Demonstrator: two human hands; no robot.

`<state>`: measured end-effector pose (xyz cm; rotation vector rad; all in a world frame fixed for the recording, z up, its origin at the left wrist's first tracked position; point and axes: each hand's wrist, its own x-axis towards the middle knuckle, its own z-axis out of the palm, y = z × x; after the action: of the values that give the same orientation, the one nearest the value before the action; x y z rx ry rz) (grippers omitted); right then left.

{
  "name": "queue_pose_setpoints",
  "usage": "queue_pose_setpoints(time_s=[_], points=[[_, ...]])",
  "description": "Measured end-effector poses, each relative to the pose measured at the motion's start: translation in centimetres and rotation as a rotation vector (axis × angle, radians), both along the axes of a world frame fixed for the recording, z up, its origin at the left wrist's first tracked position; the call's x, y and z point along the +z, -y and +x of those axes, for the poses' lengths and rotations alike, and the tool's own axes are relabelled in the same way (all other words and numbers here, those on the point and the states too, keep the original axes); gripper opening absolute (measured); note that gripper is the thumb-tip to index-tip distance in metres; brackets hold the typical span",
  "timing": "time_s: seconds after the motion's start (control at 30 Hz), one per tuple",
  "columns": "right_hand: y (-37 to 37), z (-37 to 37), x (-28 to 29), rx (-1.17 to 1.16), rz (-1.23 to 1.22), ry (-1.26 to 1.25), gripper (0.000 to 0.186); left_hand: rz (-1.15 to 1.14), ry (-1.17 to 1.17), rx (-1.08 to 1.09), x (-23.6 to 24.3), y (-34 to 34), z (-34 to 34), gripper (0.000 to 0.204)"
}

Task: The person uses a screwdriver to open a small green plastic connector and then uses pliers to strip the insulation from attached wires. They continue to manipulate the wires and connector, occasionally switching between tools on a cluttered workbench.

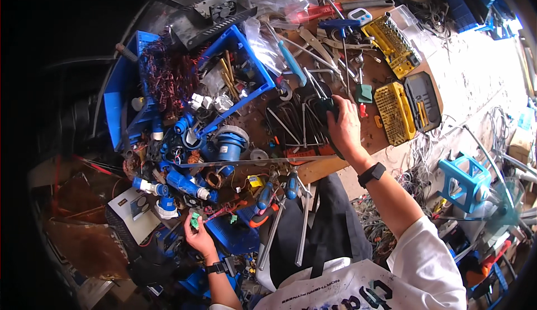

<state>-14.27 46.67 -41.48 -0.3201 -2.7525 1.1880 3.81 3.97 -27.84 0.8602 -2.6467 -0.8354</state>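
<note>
In my left hand (199, 240), low on the left, a small green part (194, 220) is pinched between the fingertips; it looks like a connector block, but its exact kind is too small to tell. A thin red strip or wire lies beside it. My right hand (345, 124) reaches over the table, with its fingers bent round a dark-handled tool (325, 109) whose slim metal end points away from me. Just left of that tool lies a dark set of hex keys (299, 121). A green block (363, 93) and a small red piece (363, 110) sit right of my fingers.
Yellow bit cases (395, 113) stand at the table's right side. A blue bin (263, 67) with copper coils (170, 78) and blue plug parts (229, 145) crowd the left. Two blue-handled screwdrivers (292, 187) hang at the near edge. A blue stool (465, 182) stands right.
</note>
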Motion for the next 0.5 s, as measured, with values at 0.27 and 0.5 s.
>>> queue_pose_setpoints(time_s=[0.27, 0.5], points=[[-0.1, -0.8, -0.1, 0.008, -0.059, -0.016, 0.042, -0.108, -0.001, -0.020, 0.2, 0.5, 0.3, 0.028], [-0.9, -1.3, -1.2, -0.002, -0.103, 0.084, 0.045, -0.067, -0.004, -0.012, -0.3, 1.2, 0.6, 0.028]])
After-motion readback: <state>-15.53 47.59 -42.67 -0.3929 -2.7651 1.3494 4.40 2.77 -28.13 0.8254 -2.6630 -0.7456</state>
